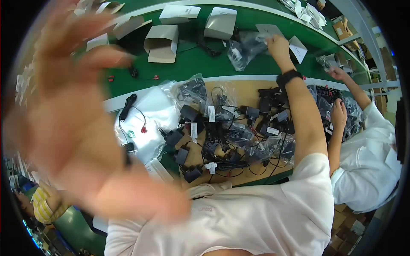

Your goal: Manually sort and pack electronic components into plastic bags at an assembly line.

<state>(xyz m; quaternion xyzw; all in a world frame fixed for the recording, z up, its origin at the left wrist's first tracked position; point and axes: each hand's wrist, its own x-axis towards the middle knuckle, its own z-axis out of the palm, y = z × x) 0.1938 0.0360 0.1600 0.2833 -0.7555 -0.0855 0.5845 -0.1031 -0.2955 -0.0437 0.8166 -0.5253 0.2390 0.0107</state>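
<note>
My left hand is raised very close to the camera, large and blurred. Its fingers are spread and I see nothing held in them. Over the far green surface, my right hand, with a black band at the wrist, grips a clear plastic bag at its edge. The bag is smeared by motion, so its contents are hard to make out. Below my right forearm lies a jumble of black power adapters with cables and white tags, some in clear bags. A stack of clear flat bags is to their left, partly behind my left hand.
White open boxes stand along the far green belt. A loose black cable with a red end lies on the flat bags. At the right, a co-worker in a white shirt handles bagged items. Another person sits at lower left.
</note>
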